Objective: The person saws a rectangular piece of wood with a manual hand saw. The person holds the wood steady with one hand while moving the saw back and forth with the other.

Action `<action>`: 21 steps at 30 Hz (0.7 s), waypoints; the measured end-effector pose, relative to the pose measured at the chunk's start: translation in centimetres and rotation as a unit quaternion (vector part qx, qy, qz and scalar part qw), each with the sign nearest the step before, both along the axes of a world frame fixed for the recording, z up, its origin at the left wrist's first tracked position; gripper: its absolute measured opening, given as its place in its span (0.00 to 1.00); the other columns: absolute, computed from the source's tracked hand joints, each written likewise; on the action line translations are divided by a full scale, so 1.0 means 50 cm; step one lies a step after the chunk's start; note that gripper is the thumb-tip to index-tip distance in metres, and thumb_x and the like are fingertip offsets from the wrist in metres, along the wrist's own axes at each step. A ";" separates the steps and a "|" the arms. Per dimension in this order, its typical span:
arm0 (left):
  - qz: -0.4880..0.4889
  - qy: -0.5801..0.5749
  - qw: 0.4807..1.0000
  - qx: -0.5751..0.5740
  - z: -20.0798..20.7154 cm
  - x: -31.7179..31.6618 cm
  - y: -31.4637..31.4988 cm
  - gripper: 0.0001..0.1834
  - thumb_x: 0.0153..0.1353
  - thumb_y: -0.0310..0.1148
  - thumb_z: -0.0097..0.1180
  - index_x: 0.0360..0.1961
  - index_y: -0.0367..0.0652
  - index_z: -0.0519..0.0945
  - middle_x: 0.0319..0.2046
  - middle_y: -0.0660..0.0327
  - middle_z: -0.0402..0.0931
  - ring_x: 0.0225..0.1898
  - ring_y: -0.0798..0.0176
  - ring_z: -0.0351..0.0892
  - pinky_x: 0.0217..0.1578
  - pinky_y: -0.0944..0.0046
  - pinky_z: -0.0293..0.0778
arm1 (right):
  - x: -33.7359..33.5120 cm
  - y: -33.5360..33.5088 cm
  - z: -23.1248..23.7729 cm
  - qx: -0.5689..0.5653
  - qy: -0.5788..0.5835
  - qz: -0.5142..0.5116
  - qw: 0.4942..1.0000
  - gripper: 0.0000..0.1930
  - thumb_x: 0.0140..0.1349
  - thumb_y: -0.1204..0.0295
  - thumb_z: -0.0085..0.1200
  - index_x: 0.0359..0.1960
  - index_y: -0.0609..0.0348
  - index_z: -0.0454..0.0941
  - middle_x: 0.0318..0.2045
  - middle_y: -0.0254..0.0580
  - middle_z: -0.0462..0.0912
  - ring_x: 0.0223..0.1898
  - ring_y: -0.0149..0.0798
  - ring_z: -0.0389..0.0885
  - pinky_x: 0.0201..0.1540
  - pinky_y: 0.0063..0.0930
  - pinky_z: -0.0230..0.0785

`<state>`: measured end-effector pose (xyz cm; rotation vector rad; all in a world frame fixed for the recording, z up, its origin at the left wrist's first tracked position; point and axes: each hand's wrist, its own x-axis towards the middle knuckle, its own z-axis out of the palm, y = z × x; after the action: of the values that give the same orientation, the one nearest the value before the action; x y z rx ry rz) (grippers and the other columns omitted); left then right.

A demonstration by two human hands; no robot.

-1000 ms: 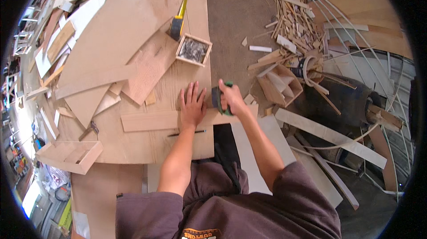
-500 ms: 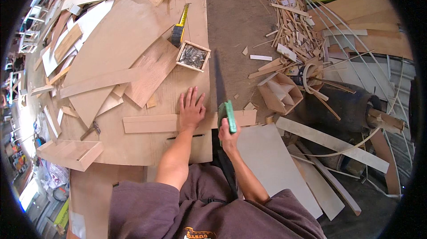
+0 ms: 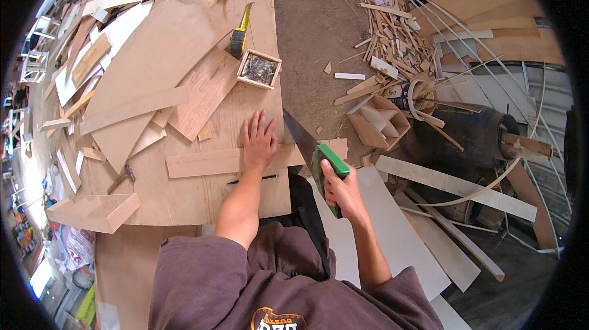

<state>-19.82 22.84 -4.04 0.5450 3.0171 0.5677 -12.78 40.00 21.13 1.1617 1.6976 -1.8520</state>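
Note:
My left hand presses flat, fingers stretched, on a narrow wooden board that lies across the table and juts past its right edge. My right hand is wrapped round the green handle of a handsaw. Its dark blade slants up and left, crossing the board just beyond the table edge. Whether the teeth touch the wood, I cannot tell. Near my left wrist lies a dark pencil. Farther off, a small square wooden box of nails sits by the table edge, with a yellow and black tape measure behind it.
Plywood sheets and offcuts cover the table's left side. A hammer and an open wooden box are near its front left. Right of the table, the floor holds a scrap heap, a divided wooden box and a dark drum.
My right hand has moved right and slightly down, and the saw has tilted from nearly upright to a slant. My left hand keeps its place on the board. The whole view has shifted slightly.

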 end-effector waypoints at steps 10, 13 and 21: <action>0.005 -0.003 1.000 -0.022 -0.001 -0.001 -0.013 0.28 0.66 0.39 0.49 0.68 0.56 0.73 0.76 0.60 0.57 0.79 0.57 0.49 0.78 0.43 0.42 | -0.056 -0.006 0.020 -0.025 -0.042 0.041 0.998 0.24 0.73 0.52 0.57 0.25 0.51 0.63 0.14 0.23 0.59 0.12 0.21 0.56 0.13 0.23 0.47; -0.003 0.013 1.000 -0.013 -0.001 -0.003 0.002 0.28 0.66 0.39 0.50 0.68 0.55 0.73 0.76 0.59 0.57 0.79 0.56 0.50 0.77 0.42 0.43 | -0.097 -0.011 -0.092 -0.013 -0.022 -0.005 1.000 0.25 0.73 0.53 0.57 0.24 0.51 0.61 0.14 0.22 0.58 0.12 0.21 0.55 0.13 0.23 0.46; -0.001 0.001 1.000 -0.016 0.013 0.003 -0.013 0.27 0.64 0.40 0.50 0.66 0.57 0.75 0.75 0.59 0.59 0.78 0.56 0.51 0.77 0.42 0.43 | -0.128 -0.017 -0.072 -0.003 -0.043 0.034 0.998 0.24 0.73 0.52 0.57 0.24 0.51 0.63 0.14 0.23 0.59 0.12 0.21 0.55 0.13 0.22 0.47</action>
<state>-19.65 22.21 -3.37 0.5476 3.0209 0.5181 -19.19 39.16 17.52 1.1505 1.6629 -1.7399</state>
